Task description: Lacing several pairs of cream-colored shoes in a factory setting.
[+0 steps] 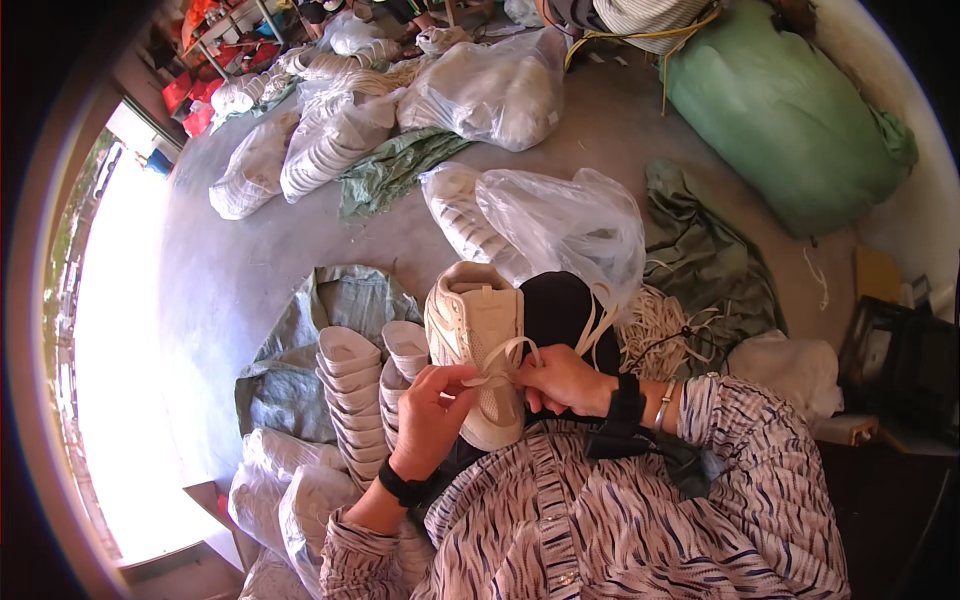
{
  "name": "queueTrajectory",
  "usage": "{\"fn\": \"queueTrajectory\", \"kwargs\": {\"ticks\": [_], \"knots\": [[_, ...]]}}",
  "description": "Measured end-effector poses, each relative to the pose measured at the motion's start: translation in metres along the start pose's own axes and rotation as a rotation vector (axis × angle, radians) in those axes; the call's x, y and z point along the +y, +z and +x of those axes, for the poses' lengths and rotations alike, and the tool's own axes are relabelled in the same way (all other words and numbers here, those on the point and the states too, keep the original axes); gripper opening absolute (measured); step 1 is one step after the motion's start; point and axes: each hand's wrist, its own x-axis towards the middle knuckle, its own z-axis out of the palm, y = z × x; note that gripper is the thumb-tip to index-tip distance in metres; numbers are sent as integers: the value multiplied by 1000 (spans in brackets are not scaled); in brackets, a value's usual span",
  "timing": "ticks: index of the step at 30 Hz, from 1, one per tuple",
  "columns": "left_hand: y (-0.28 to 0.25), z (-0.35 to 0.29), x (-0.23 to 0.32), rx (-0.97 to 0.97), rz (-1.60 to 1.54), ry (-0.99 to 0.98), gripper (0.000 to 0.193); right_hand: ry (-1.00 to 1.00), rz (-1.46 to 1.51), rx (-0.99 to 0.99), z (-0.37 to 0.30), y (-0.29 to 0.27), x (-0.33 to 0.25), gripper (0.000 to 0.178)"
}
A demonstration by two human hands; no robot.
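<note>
A beige sneaker (470,315) rests on my lap, its heel opening away from me and its toe toward me. A pale flat shoelace (505,350) loops over its front. My left hand (432,412) pinches the lace at the shoe's left side, thumb and forefinger together. On the right, my right hand (568,380) is closed on the same lace beside the toe, its curled fingers partly hidden. Another stretch of lace rises past the right hand over the black cloth on my leg (556,310).
Stacked beige shoes (350,390) stand at my left on a grey-green sack (285,395). A bundle of laces (655,335) lies at my right. Ahead are a clear plastic bag (575,220), more bagged shoes (340,145) and a large green sack (785,125).
</note>
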Motion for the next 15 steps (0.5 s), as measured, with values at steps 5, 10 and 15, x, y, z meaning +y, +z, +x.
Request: {"fn": "queueTrajectory", "kwargs": {"ticks": [5, 10, 15], "knots": [[3, 1, -8, 146, 419, 262, 22, 38, -8, -56, -6, -6, -1, 20], [-1, 2, -2, 103, 514, 371, 16, 50, 23, -59, -10, -9, 4, 22], [-3, 3, -1, 92, 558, 375, 13, 154, 65, -49, -14, 1, -4, 29]]}}
